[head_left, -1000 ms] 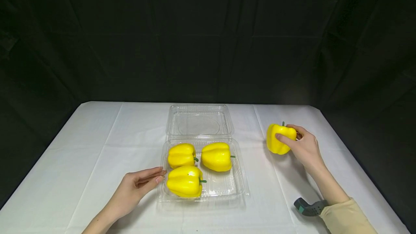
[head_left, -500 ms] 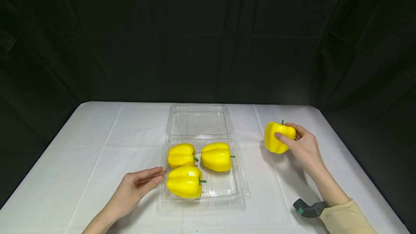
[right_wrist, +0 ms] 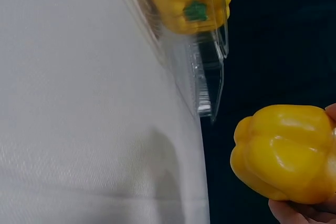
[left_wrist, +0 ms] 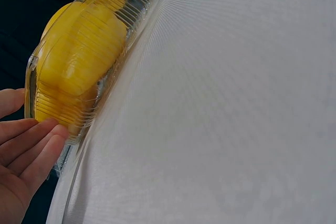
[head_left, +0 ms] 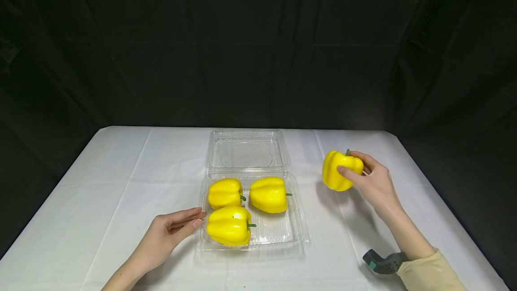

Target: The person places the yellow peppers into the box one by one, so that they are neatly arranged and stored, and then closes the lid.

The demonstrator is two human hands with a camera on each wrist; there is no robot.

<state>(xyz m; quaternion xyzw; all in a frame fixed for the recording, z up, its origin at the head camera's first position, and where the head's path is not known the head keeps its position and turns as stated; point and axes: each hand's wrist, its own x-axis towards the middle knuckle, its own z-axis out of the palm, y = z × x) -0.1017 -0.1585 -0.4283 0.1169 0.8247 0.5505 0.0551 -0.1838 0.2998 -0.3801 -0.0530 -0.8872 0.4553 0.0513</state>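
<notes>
My right hand [head_left: 373,181] grips a yellow bell pepper [head_left: 337,172] by its side and holds it above the table, right of the clear plastic clamshell container [head_left: 274,232]. Its green stem points up. In the right wrist view the held pepper [right_wrist: 286,153] fills the lower right. Inside the container base lie a back-left pepper [head_left: 225,193], a front-left pepper [head_left: 229,227] and a back-right pepper [head_left: 268,195], all on their sides. Fairly straight fingers of my left hand [head_left: 165,237] touch the container's left side; the left wrist view shows fingertips [left_wrist: 59,129] against its ribbed wall.
The container's hinged lid [head_left: 248,149] lies folded back behind the base. A white cloth covers the table [head_left: 101,192], with dark curtains [head_left: 258,57] behind and beside it. A dark band [head_left: 385,262] sits around the right wrist.
The right hand has moved slightly left with the pepper, which tilts a little more. The left hand, the container and its peppers look unmoved.
</notes>
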